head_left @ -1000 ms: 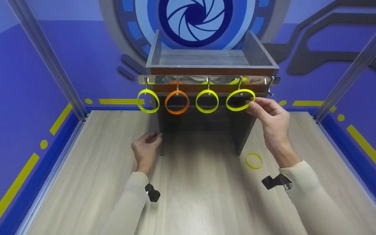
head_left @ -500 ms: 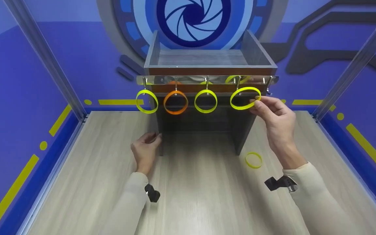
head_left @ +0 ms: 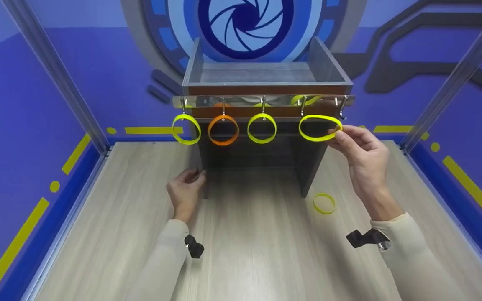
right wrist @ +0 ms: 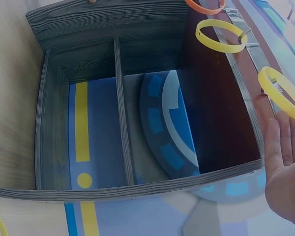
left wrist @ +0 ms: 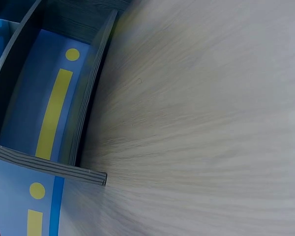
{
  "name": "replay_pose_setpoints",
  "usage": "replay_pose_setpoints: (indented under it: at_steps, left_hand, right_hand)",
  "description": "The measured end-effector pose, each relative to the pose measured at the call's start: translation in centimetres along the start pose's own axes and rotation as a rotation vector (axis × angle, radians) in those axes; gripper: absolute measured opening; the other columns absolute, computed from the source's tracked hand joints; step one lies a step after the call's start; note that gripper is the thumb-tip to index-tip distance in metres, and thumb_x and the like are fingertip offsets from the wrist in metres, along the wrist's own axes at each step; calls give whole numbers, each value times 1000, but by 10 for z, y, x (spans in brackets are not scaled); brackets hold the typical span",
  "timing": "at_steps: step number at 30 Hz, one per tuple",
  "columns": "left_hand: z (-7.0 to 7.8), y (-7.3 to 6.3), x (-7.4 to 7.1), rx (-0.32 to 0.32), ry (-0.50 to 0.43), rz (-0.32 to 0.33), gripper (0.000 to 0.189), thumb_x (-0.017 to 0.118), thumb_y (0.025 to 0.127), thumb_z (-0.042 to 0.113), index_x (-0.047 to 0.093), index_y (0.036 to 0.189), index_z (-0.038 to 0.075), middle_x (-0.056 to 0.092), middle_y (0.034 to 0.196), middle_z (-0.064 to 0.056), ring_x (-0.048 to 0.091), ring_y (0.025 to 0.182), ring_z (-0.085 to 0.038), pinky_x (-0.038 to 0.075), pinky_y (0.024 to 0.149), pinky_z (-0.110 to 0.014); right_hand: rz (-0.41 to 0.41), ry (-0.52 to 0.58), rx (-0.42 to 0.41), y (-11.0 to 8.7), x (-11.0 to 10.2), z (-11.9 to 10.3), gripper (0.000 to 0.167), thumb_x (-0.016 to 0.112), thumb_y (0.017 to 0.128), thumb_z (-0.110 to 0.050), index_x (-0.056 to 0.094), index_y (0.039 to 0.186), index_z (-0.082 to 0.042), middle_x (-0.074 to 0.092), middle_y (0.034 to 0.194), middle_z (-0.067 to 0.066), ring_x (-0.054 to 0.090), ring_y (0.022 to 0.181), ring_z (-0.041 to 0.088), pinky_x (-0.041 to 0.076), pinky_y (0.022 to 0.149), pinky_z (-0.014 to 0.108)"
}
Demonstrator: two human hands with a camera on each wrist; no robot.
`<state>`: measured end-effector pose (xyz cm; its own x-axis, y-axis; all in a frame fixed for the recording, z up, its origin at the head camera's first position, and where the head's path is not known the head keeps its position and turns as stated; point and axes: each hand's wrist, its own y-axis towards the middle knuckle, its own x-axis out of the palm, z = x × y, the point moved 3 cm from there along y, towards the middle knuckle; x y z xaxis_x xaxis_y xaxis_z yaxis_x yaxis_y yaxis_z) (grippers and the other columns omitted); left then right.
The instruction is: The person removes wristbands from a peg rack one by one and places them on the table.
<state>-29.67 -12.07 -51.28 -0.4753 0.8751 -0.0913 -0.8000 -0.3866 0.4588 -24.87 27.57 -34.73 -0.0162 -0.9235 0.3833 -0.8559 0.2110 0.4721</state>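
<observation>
In the head view my right hand [head_left: 364, 163] pinches the right end of a yellow silicone wristband [head_left: 300, 130] between thumb and index finger. The band is drawn out into a long oval, its left end close beneath the fourth hook [head_left: 303, 106]. In the right wrist view that hook overlaps the band's loop. My left hand [head_left: 185, 190] grips the front edge of the small shelf unit's left side panel [head_left: 204, 184]. Three more wristbands hang from the hook rail [head_left: 241, 100]: a yellow one [head_left: 174, 133], an orange one [head_left: 210, 136] and another yellow [head_left: 249, 133].
One yellow wristband [head_left: 314, 207] lies on the wooden tabletop [head_left: 249, 251] right of the grey shelf unit [head_left: 266, 73]. A fifth hook [head_left: 343, 108] at the rail's right end bears no band. Blue patterned walls [head_left: 36, 104] and metal posts enclose the table.
My right hand has moved right and slightly toward me, pulling the fourth wristband from a rounder shape into a longer oval. The left hand stays at the side panel.
</observation>
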Motion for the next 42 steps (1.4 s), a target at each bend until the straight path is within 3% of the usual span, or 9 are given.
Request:
replay_pose_setpoints:
  at_steps: [10, 18, 30, 36, 42]
  left_hand:
    - [1, 0, -1, -30, 18, 3, 13, 89, 83, 5, 82, 93, 0, 80, 92, -10, 79, 85, -26, 56, 71, -15]
    - [0, 0, -3, -17, 16, 5, 11, 89, 82, 2, 81, 91, 0, 80, 89, -10, 79, 83, -27, 56, 70, -15]
    - [2, -1, -1, -17, 2, 5, 13, 89, 82, 2, 81, 91, -1, 80, 89, -11, 79, 83, -27, 56, 70, -15]
    - [1, -2, 0, -19, 7, -3, 12, 88, 83, 1, 81, 93, -1, 80, 90, -10, 79, 83, -27, 57, 69, -15]
    - [1, -2, -1, -6, 5, 3, 12, 87, 83, 1, 81, 92, -1, 80, 90, -10, 79, 82, -26, 56, 69, -15]
  right_hand:
    - [-17, 4, -14, 1, 3, -5, 20, 71, 96, 11, 67, 115, 17, 74, 108, 26, 76, 94, 31, 60, 90, 41]
    - [-28, 46, -21, 3, 7, -7, 18, 70, 95, 13, 68, 113, 17, 75, 106, 27, 77, 92, 31, 61, 89, 41]
    - [-46, 3, -33, 6, 11, -7, 20, 71, 96, 10, 67, 115, 16, 74, 108, 26, 76, 94, 30, 60, 90, 40]
    - [-50, -17, -38, 2, 5, -3, 21, 69, 96, 13, 65, 116, 19, 74, 109, 27, 76, 94, 31, 60, 90, 41]
    - [-2, -11, -6, -3, -11, 1, 21, 69, 96, 13, 66, 116, 19, 74, 107, 25, 77, 93, 30, 61, 89, 41]
